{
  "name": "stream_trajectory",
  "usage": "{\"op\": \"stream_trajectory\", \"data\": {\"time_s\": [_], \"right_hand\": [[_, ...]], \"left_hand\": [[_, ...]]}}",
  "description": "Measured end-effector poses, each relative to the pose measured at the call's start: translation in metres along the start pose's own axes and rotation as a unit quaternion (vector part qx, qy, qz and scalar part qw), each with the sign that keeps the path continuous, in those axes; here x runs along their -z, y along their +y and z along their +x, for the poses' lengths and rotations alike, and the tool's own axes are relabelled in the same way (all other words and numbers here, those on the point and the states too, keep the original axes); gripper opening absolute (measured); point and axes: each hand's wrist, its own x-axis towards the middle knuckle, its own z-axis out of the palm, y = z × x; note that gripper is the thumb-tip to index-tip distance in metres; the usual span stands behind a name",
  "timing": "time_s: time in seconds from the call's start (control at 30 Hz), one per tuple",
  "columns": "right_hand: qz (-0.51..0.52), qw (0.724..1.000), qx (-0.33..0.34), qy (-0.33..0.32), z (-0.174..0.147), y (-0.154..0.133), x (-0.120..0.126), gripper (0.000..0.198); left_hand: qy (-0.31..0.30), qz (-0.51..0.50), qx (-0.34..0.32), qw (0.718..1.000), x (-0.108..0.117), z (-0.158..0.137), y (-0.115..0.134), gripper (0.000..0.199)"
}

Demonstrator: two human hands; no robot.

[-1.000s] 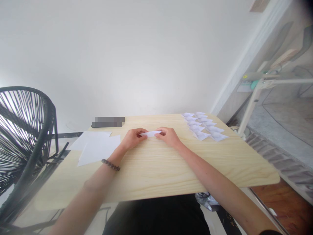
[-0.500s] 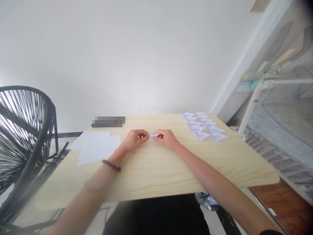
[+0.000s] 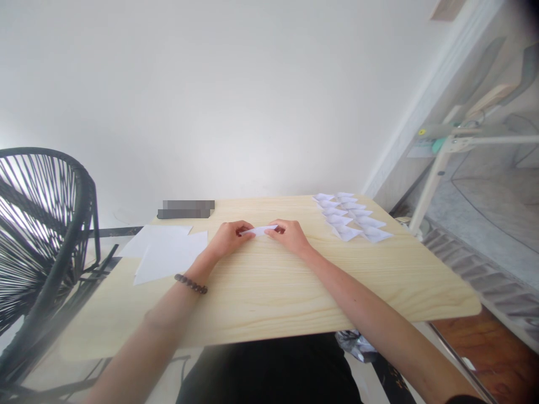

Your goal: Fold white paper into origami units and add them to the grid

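Note:
A small folded white paper (image 3: 260, 230) stretches between my two hands, just above or on the table near its middle. My left hand (image 3: 230, 238) pinches its left end between thumb and fingers, with a dark bead bracelet on that wrist. At the other end, my right hand (image 3: 290, 235) pinches the paper's right tip. The fingertips behind the paper are partly hidden. To the right lie several folded paper pieces (image 3: 346, 232) in two columns, all white with pointed ends.
Flat white sheets (image 3: 172, 257) lie overlapping at the table's left. Behind them a dark, blurred-out object (image 3: 185, 210) sits near the wall. The wooden table (image 3: 269, 303) has a black corded chair (image 3: 63, 224) to its left and a white metal frame (image 3: 433, 179) to its right.
My hands have moved slightly apart, and more of the folded paper shows between them. Both hands still pinch it. The sheets and the folded pieces stay where they were.

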Motion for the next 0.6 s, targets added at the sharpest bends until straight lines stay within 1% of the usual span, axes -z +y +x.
{"op": "stream_trajectory", "data": {"time_s": [0.17, 0.6], "right_hand": [[0.000, 1.000, -0.009, -0.002, -0.0004, -0.0001, -0.0003, 0.016], [0.006, 1.000, -0.016, -0.001, -0.0004, -0.0015, 0.0010, 0.016]], "left_hand": [[0.000, 0.004, -0.003, 1.000, -0.0004, 0.0005, -0.0001, 0.025], [0.005, 0.007, 0.004, 1.000, 0.0013, -0.0004, 0.0029, 0.026]]}}
